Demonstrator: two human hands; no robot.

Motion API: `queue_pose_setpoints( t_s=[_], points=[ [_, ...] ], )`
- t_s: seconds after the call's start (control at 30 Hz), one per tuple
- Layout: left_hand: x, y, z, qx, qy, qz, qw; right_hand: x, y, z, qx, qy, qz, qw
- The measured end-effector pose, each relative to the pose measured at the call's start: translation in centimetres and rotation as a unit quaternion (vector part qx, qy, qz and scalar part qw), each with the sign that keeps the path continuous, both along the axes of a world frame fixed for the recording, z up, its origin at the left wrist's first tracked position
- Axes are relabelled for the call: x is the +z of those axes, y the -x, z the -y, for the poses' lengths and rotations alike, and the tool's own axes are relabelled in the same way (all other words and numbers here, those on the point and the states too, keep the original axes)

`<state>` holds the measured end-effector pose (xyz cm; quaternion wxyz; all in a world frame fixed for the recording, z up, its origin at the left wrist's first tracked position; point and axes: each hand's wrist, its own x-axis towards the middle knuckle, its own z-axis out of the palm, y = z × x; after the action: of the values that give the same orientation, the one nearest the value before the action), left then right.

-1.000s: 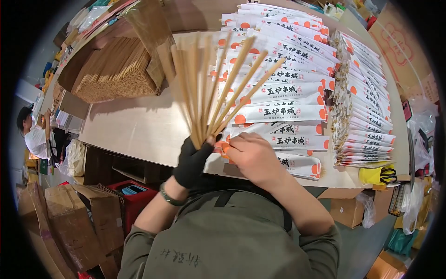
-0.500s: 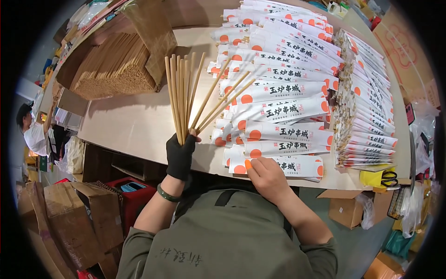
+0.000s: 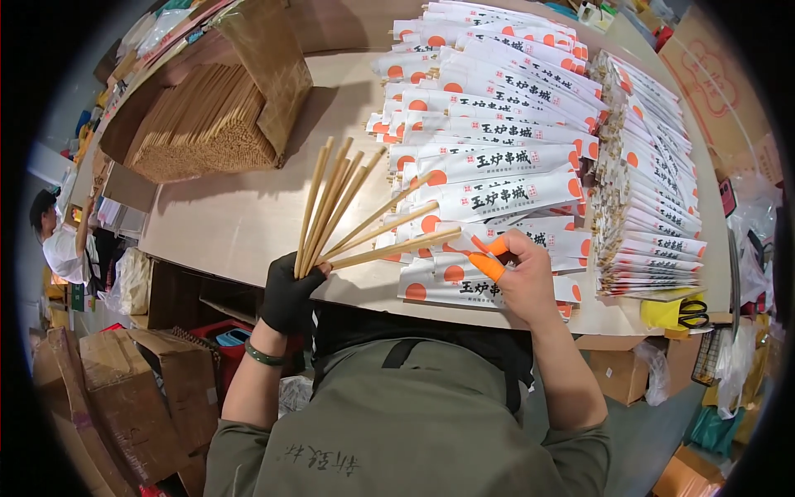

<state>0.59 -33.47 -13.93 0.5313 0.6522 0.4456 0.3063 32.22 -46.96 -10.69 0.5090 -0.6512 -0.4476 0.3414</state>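
My left hand (image 3: pixel 291 291), in a black fingerless glove, is closed round the lower ends of several wooden chopsticks (image 3: pixel 341 207) that fan upward and to the right. My right hand (image 3: pixel 523 273) has orange covers on its thumb and finger. It pinches the end of a white and red paper chopstick sleeve (image 3: pixel 479 245), mostly hidden by the hand. The tips of the rightmost chopsticks meet or nearly meet that sleeve end; whether they are inside it I cannot tell. Under the right hand lies another printed sleeve (image 3: pixel 443 282) at the table's near edge.
Filled sleeves lie in overlapping rows (image 3: pixel 509 132), with a second stack (image 3: pixel 650 207) to the right. A cardboard box (image 3: pixel 281 79) of chopsticks (image 3: pixel 203 124) lies at the table's left. Black-handled scissors (image 3: pixel 692 313) sit at the right edge. Cartons (image 3: pixel 124 389) stand lower left.
My right hand has lifted off the nearest sleeve and moved up and right, now pinching a sleeve end. My left hand has moved left and down, tilting the chopsticks towards the right hand.
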Motion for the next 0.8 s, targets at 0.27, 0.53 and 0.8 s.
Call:
queue_pose_setpoints(
  t_s=[0.27, 0.53, 0.8],
  points=[
    [2.2, 1.3, -2.0, -0.108, 0.044, -0.133, 0.984, 0.4, 0.3, -0.3, 0.081, -0.127, 0.312, 0.938],
    [1.3, -9.7, 1.5, -0.020, 0.090, 0.266, 0.960, 2.1, 4.0, -4.4, 0.220, -0.166, 0.514, 0.812],
    [-2.1, -5.9, -0.3, 0.104, -0.046, 0.003, 0.994, -3.3, 3.8, 1.1, 0.214, -0.128, 0.518, 0.818]
  ],
)
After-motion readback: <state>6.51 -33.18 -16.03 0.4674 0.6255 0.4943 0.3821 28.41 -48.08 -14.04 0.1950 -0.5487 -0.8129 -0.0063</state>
